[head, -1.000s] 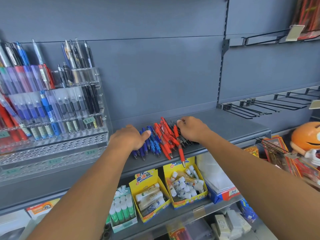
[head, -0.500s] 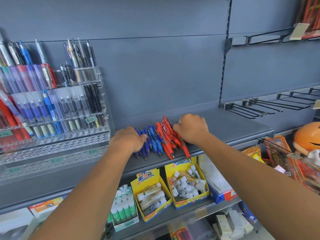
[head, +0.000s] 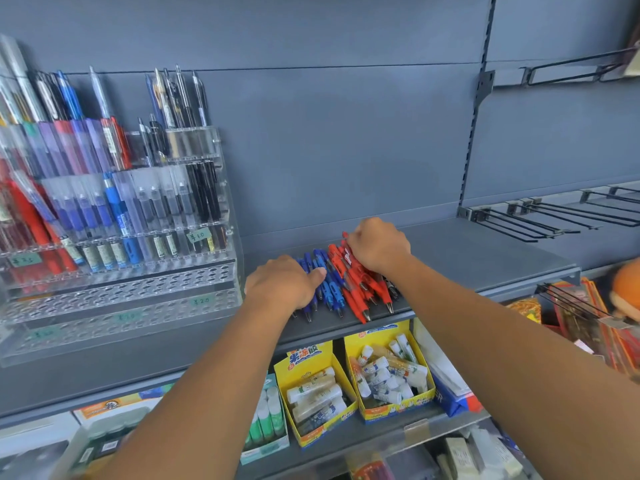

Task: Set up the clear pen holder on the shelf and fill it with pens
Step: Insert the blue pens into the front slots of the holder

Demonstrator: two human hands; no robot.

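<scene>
A tiered clear pen holder (head: 117, 292) stands on the left of the grey shelf (head: 478, 254). Its upper rows hold several pens; its lower perforated rows show open holes. To its right a loose pile lies on the shelf: blue pens (head: 329, 289) on the left, red pens (head: 358, 296) on the right, tips toward me. My left hand (head: 280, 284) lies over the blue pens with fingers curled down around them and the thumb on top. My right hand (head: 379, 245) grips the back ends of the red pens in a curled fist.
Below the shelf stand two yellow boxes of glue sticks (head: 391, 375) and a box of green-white sticks (head: 268, 417). Black wire hooks (head: 540, 220) jut out at the right. An orange toy (head: 627, 285) and red packets sit at the far right.
Both hands have closed in on the pile and pushed the pens tighter together. The right hand has shifted left onto the red pens; the left thumb now lies on the blue ones.
</scene>
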